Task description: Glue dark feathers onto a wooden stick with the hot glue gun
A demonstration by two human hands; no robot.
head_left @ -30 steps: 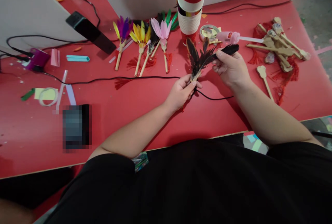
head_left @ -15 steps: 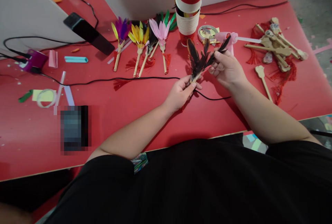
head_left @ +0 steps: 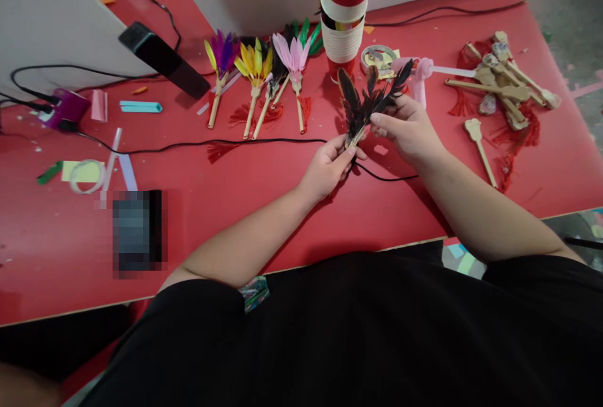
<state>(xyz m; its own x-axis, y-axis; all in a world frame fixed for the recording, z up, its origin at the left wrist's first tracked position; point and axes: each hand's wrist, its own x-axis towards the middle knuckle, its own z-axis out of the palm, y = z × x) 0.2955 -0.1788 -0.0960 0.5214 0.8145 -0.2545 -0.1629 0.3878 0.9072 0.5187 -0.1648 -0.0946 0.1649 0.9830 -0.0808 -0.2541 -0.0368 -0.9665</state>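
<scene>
My left hand (head_left: 330, 167) is closed around the lower end of a dark brown-black feather fan (head_left: 358, 102), whose feathers spread upward. With thumb and fingers, my right hand (head_left: 406, 127) pinches the right-hand feather of that fan near its base. The fan's handle is mostly hidden in my left hand. Behind my right hand lies a pink glue gun (head_left: 419, 74), partly covered by the feathers. Finished-looking feather fans in yellow and purple (head_left: 220, 68), yellow (head_left: 254, 71) and pink (head_left: 293, 58) lie to the left, with wooden handles and red tassels.
Stacked paper cups (head_left: 343, 36) stand at the back beside a tape roll (head_left: 378, 60). Wooden handles with red tassels (head_left: 506, 83) are piled at right, a single handle (head_left: 479, 149) nearer. A black cable (head_left: 226, 142) crosses the red table. A purple plug block (head_left: 70, 110) and blurred dark device (head_left: 136, 231) lie left.
My right hand has slid down the right-hand feather from near its tip toward its base, moving slightly left. My left hand keeps its hold on the fan.
</scene>
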